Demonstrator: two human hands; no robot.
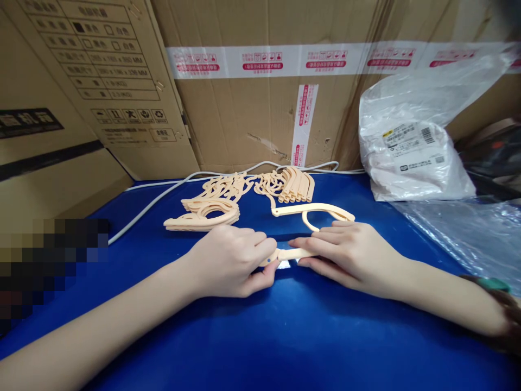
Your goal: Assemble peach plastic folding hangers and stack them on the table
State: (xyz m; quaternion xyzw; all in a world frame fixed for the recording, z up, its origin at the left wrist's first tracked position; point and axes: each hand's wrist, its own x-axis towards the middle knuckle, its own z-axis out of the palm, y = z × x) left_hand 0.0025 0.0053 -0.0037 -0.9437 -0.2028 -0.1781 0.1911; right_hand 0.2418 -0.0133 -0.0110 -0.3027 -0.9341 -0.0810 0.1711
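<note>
The left hand (234, 258) is closed in a pinch, thumb and curled index finger gripping the left end of a cream plastic hanger piece (296, 253) just above the blue tabletop (260, 336). The right hand (354, 250) holds its other end, fingers extended together along the upper side and thumb beneath. Just beyond the right fingers lies a jointed hanger arm (313, 207). Farther back sit a stack of hanger pieces (183, 222) on the left, a loose pile of hooked parts (228, 187) behind it, and a row of curved arms (299, 184). A white cable (152, 212) runs behind them, before cardboard boxes (244, 119) sealed with red-printed tape (228, 61); a labelled plastic bag (415, 157) stands at right, near clear plastic sheeting (468, 233).
</note>
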